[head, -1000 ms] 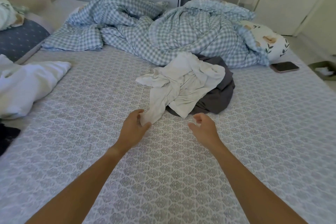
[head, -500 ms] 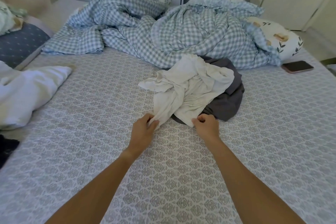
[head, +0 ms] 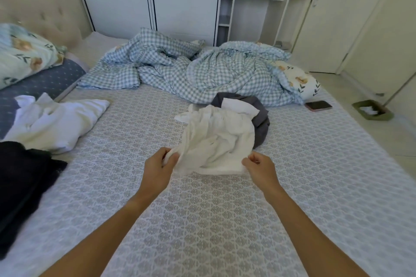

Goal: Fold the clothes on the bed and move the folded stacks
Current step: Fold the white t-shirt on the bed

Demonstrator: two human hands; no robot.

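Observation:
A crumpled white garment [head: 216, 139] is lifted off the patterned bed [head: 202, 220], stretched between both hands. My left hand [head: 157, 167] grips its near left edge and my right hand [head: 258, 167] pinches its near right edge. Behind it a dark grey garment [head: 261, 123] lies on the bed with another white piece [head: 238, 107] on top. A white garment [head: 54, 121] lies bunched at the left, and a black garment [head: 22, 182] lies nearer at the left edge.
A rumpled blue checked duvet [head: 202, 72] fills the far side of the bed. A floral pillow [head: 299, 81] and a phone [head: 318, 105] are at the far right. Pillows [head: 24, 54] sit far left. White cupboards [head: 148, 0] stand behind; a bin [head: 372, 110] is on the floor.
Both hands closed on the white garment's near edge, then lifted and pulled it toward me off the grey garment. The camera tilted up, showing more of the room.

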